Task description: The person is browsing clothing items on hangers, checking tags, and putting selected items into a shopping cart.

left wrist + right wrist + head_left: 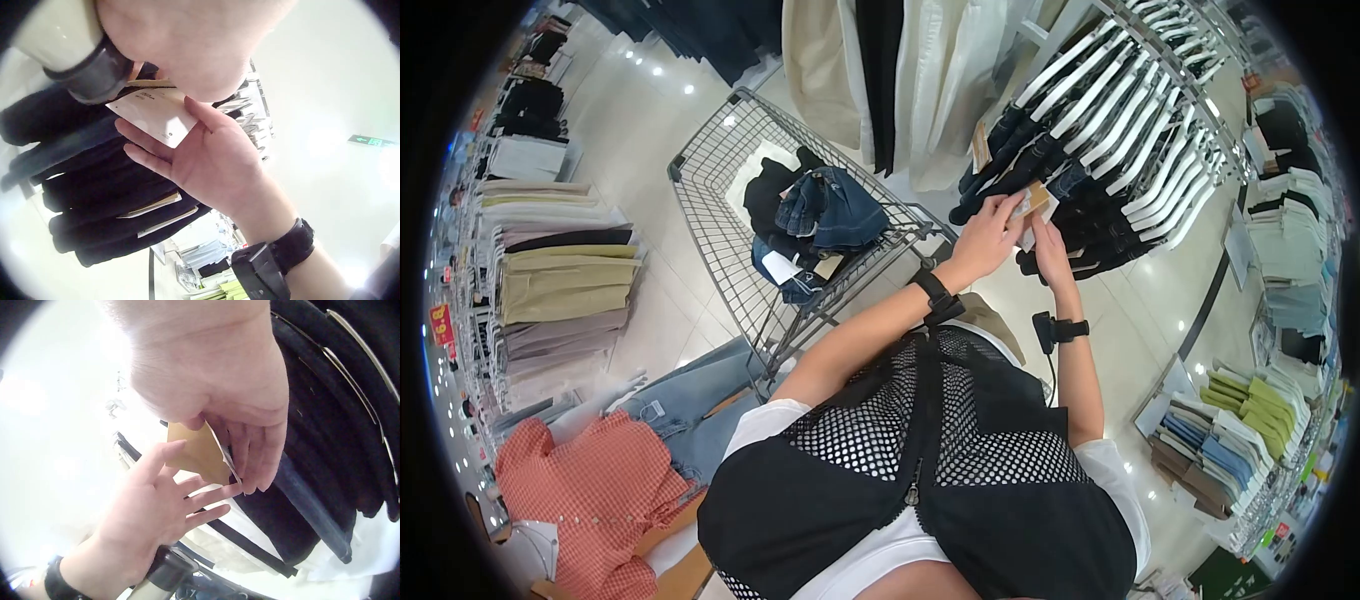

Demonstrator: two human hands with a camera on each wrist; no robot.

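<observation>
Both hands meet at a tan and white hang tag [1034,203] in front of hanging dark jeans [1090,225]. My left hand [982,240] comes in from the left and pinches the tag, its thumb against the tan side [199,450] in the right wrist view. On the other side my right hand [1052,255] pinches it between thumb and fingers; the left wrist view shows the tag's white printed side [156,115] by that thumb. Several more tags stick out from the dark jeans [94,200] just below the hands.
White hangers [1145,130] line the rack above the jeans. To the left stands a wire shopping cart [710,240] with folded jeans [835,205] and black clothes inside. Pale trousers [935,90] hang behind. A red checked shirt [590,500] is at lower left, folded clothes [1215,440] at right.
</observation>
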